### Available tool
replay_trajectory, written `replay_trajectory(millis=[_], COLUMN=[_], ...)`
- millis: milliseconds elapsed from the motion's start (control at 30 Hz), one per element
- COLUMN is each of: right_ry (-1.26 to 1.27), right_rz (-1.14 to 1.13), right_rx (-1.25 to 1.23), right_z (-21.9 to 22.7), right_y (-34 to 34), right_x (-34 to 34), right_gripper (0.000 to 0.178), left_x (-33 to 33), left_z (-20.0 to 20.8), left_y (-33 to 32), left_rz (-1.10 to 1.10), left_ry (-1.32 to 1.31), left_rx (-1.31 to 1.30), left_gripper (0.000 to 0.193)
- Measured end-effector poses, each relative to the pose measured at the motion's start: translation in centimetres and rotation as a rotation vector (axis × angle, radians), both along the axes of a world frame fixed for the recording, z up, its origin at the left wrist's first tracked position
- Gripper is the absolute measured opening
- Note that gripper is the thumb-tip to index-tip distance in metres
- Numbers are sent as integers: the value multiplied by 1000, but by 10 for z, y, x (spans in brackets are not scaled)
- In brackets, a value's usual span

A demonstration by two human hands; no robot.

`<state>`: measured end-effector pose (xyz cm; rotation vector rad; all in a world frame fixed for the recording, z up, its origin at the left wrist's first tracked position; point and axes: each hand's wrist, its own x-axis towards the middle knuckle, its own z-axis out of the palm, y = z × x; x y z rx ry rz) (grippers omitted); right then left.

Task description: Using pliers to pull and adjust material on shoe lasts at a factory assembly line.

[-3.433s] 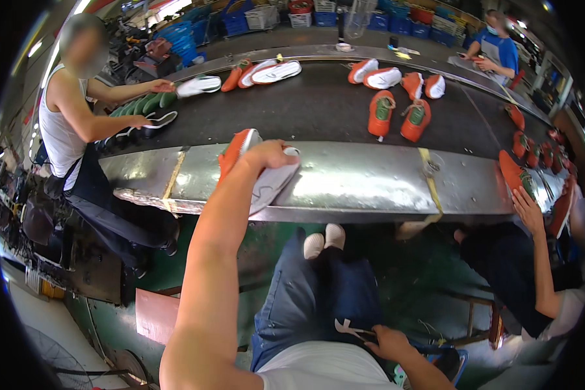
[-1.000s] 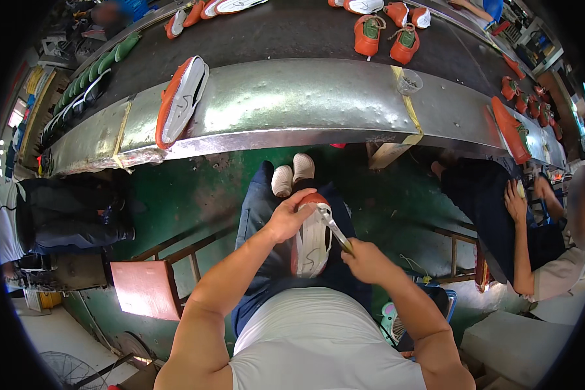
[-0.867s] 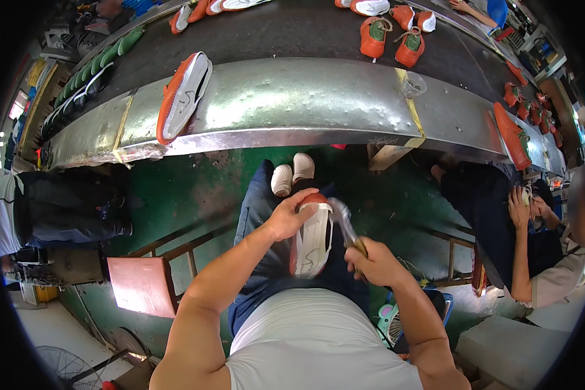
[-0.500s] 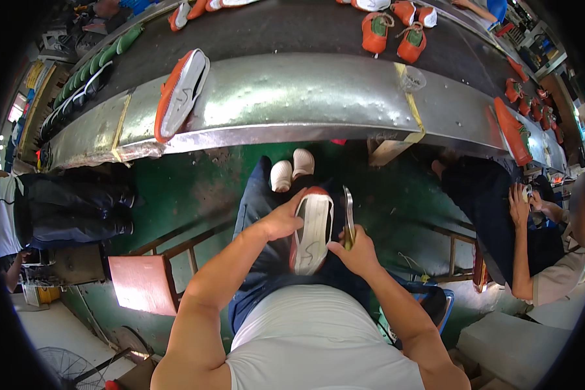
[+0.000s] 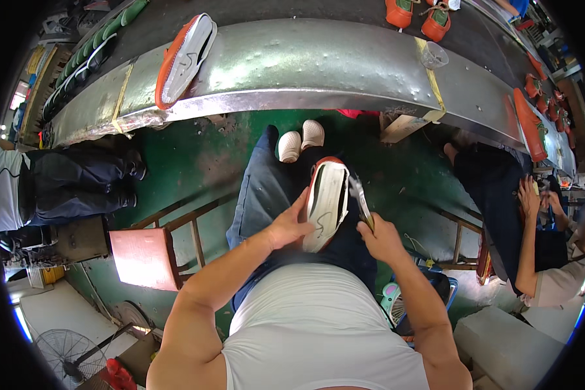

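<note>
An orange shoe [image 5: 328, 205] lies over my lap with its pale sole facing up and a dark curved line drawn on it. My left hand [image 5: 291, 226] grips the shoe along its left edge, thumb on the sole. Just right of the shoe, my right hand [image 5: 380, 239] is closed round the yellowish handle of a metal tool that looks like a hammer [image 5: 359, 200]. Its metal head is close to the sole's right edge; whether they touch I cannot tell.
Ahead runs a metal-edged bench [image 5: 273, 71] bearing another sole-up orange shoe [image 5: 185, 62], a clear cup [image 5: 433, 55] and several orange shoes at the right. A brown stool [image 5: 143, 259] stands at left. People sit on both sides; a fan [image 5: 70, 357] is at the lower left.
My view has shifted, so the bench sits higher. The shoe has tilted to the right, and my left hand has slid lower along it. The tool's head has swung toward the sole.
</note>
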<state>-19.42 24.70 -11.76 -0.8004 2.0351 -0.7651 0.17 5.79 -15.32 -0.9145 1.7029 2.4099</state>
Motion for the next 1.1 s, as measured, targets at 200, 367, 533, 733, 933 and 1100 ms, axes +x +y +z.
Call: replay_trajectory(millis=[200, 367, 533, 733, 933, 1100], right_ry=[393, 528, 396, 490, 298, 724], right_rz=[522, 762, 501, 592, 567, 551], right_rx=[-195, 37, -48, -120, 38, 26], right_z=[21, 51, 4, 17, 8, 36], right_y=[9, -25, -18, -25, -28, -47], right_x=[3, 7, 47, 26, 21, 20], right_gripper=[35, 30, 26, 28, 33, 26], left_x=[12, 11, -6, -6, -4, -3], left_z=[-32, -26, -48, -34, -36, -42], left_y=[27, 29, 39, 41, 36, 37], left_rz=[-86, 162, 546, 386, 315, 236], left_ry=[-51, 176, -67, -197, -102, -18], left_rx=[-241, 220, 10, -603, -716, -855], left_gripper=[108, 82, 58, 53, 51, 51])
